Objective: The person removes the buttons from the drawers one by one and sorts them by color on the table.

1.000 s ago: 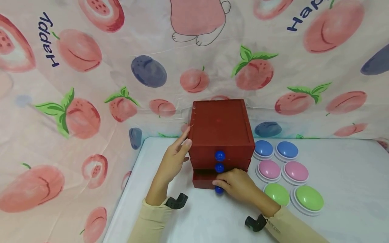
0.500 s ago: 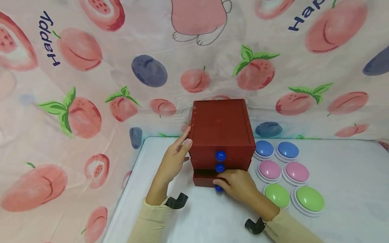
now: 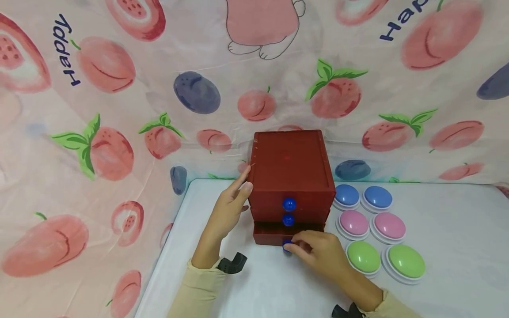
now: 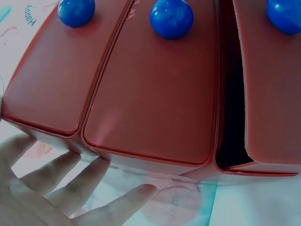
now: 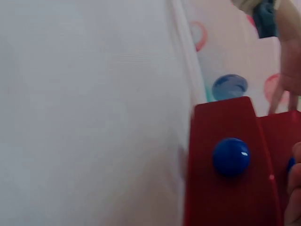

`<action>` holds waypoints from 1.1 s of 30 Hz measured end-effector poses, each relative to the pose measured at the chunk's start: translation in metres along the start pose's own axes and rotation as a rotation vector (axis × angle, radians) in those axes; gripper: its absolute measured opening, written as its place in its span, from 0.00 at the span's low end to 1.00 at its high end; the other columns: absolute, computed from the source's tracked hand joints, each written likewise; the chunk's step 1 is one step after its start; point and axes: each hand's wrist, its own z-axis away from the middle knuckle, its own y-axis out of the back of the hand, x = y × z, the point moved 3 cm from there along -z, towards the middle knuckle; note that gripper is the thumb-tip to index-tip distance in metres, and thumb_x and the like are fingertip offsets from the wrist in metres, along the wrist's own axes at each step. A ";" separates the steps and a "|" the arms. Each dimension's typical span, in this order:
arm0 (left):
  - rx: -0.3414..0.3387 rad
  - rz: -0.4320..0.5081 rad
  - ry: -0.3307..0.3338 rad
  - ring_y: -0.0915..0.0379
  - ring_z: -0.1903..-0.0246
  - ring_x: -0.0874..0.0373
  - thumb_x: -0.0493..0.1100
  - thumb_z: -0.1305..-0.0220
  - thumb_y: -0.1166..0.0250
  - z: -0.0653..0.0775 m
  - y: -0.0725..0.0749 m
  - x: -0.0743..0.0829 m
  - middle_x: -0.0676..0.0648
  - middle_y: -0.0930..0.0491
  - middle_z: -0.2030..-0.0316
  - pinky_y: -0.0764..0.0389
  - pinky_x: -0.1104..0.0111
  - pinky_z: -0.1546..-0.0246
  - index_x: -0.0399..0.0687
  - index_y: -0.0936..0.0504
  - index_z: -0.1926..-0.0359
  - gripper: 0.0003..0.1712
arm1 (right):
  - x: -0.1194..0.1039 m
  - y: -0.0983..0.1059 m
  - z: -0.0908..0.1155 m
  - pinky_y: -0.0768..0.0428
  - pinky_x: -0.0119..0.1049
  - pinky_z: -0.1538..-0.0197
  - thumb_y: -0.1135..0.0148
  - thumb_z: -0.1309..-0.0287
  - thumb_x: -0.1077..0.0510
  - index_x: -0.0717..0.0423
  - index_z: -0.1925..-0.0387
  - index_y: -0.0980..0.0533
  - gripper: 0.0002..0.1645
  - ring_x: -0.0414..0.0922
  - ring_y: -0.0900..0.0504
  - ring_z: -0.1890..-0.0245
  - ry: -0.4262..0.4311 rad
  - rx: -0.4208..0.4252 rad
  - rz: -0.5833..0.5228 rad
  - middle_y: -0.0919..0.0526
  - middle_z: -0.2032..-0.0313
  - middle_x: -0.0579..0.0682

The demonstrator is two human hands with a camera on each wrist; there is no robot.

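Observation:
A reddish-brown cabinet (image 3: 292, 163) with three drawers stands on a white table; each drawer has a round blue knob. Its bottom drawer (image 3: 268, 239) is pulled partly out, and a dark gap shows beside it in the left wrist view. My left hand (image 3: 226, 216) steadies the cabinet's left side with spread fingers. At the bottom drawer's blue knob (image 5: 231, 157) is my right hand (image 3: 322, 256), thumb and forefinger overlapping it in the head view. The right wrist view shows that knob uncovered, with bent fingers (image 5: 294, 188) at the edge beside another knob (image 5: 291, 164).
Right of the cabinet lie blue (image 3: 377, 197), pink (image 3: 389, 226) and green (image 3: 406, 260) domed buttons on white bases, in pairs. A fruit-printed cloth (image 3: 222, 53) hangs behind and to the left of the white table (image 3: 254, 291).
The bottom drawer has slid slightly inward. My right hand has moved down and a little right, from above the drawer front to just by the knob. The left hand keeps its place.

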 end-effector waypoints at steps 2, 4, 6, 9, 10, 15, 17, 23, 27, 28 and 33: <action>0.001 -0.002 -0.001 0.35 0.28 0.48 0.61 0.22 0.47 0.000 0.000 0.000 0.55 0.42 0.22 0.20 0.41 0.43 0.79 0.42 0.23 0.31 | -0.001 -0.005 0.003 0.32 0.17 0.75 0.21 0.50 0.41 0.43 0.77 0.17 0.15 0.25 0.33 0.80 -0.026 -0.037 0.020 0.26 0.82 0.32; 0.000 -0.005 0.000 0.35 0.28 0.47 0.60 0.22 0.47 0.000 0.000 0.000 0.55 0.42 0.22 0.20 0.41 0.43 0.79 0.43 0.22 0.31 | -0.001 -0.010 0.007 0.34 0.17 0.76 0.19 0.53 0.41 0.40 0.79 0.19 0.16 0.24 0.36 0.81 -0.068 -0.076 0.058 0.29 0.84 0.29; -0.001 -0.002 0.003 0.35 0.28 0.47 0.60 0.22 0.47 0.001 0.000 -0.001 0.55 0.42 0.22 0.21 0.40 0.42 0.78 0.43 0.22 0.31 | -0.001 -0.014 0.010 0.36 0.18 0.77 0.18 0.56 0.40 0.39 0.81 0.19 0.16 0.23 0.37 0.81 -0.114 -0.109 0.099 0.31 0.85 0.28; -0.004 0.003 0.001 0.36 0.27 0.47 0.60 0.22 0.47 0.001 0.000 0.000 0.55 0.42 0.22 0.21 0.40 0.42 0.78 0.43 0.22 0.31 | 0.002 -0.018 0.013 0.37 0.20 0.78 0.18 0.58 0.39 0.38 0.83 0.20 0.18 0.25 0.37 0.82 -0.169 -0.145 0.153 0.32 0.86 0.28; -0.002 0.003 0.000 0.35 0.27 0.48 0.60 0.22 0.47 0.001 0.000 0.000 0.55 0.42 0.22 0.20 0.40 0.42 0.78 0.43 0.22 0.31 | 0.003 -0.019 0.014 0.37 0.21 0.78 0.18 0.58 0.38 0.38 0.84 0.21 0.19 0.26 0.37 0.82 -0.186 -0.157 0.166 0.32 0.86 0.28; 0.002 -0.003 -0.001 0.35 0.27 0.48 0.61 0.22 0.47 0.001 0.000 0.001 0.55 0.42 0.22 0.20 0.41 0.43 0.78 0.43 0.22 0.32 | 0.006 -0.022 0.014 0.38 0.25 0.79 0.20 0.57 0.34 0.39 0.86 0.22 0.22 0.29 0.36 0.83 -0.286 -0.239 0.216 0.33 0.87 0.29; 0.004 -0.007 0.003 0.36 0.27 0.47 0.61 0.23 0.47 0.001 0.000 0.001 0.55 0.42 0.22 0.20 0.41 0.42 0.78 0.43 0.22 0.32 | 0.006 -0.024 0.013 0.38 0.26 0.79 0.21 0.56 0.33 0.39 0.86 0.23 0.23 0.30 0.35 0.83 -0.311 -0.265 0.223 0.33 0.88 0.30; -0.008 0.006 0.009 0.37 0.27 0.47 0.61 0.22 0.47 0.001 0.000 -0.002 0.56 0.43 0.22 0.21 0.40 0.41 0.78 0.43 0.22 0.32 | 0.004 -0.030 0.009 0.42 0.28 0.81 0.26 0.52 0.29 0.38 0.91 0.32 0.31 0.32 0.38 0.86 -0.346 -0.323 0.258 0.40 0.91 0.32; -0.012 0.007 0.009 0.36 0.27 0.48 0.61 0.22 0.47 0.000 -0.001 0.000 0.56 0.42 0.22 0.21 0.40 0.42 0.79 0.42 0.23 0.31 | 0.003 -0.031 0.004 0.42 0.30 0.83 0.27 0.47 0.31 0.40 0.91 0.36 0.34 0.35 0.38 0.87 -0.350 -0.336 0.303 0.41 0.92 0.36; -0.010 0.003 0.009 0.36 0.27 0.48 0.61 0.22 0.47 0.000 -0.001 0.000 0.56 0.42 0.22 0.21 0.41 0.42 0.79 0.42 0.23 0.31 | 0.003 -0.031 0.003 0.42 0.30 0.83 0.27 0.47 0.32 0.41 0.91 0.36 0.34 0.36 0.37 0.87 -0.344 -0.329 0.313 0.41 0.92 0.37; -0.004 -0.004 0.002 0.35 0.27 0.47 0.61 0.22 0.47 -0.001 0.000 0.000 0.55 0.41 0.22 0.20 0.41 0.43 0.79 0.42 0.23 0.31 | 0.006 -0.034 -0.003 0.44 0.31 0.84 0.25 0.48 0.35 0.43 0.92 0.36 0.35 0.38 0.37 0.88 -0.339 -0.302 0.316 0.41 0.92 0.38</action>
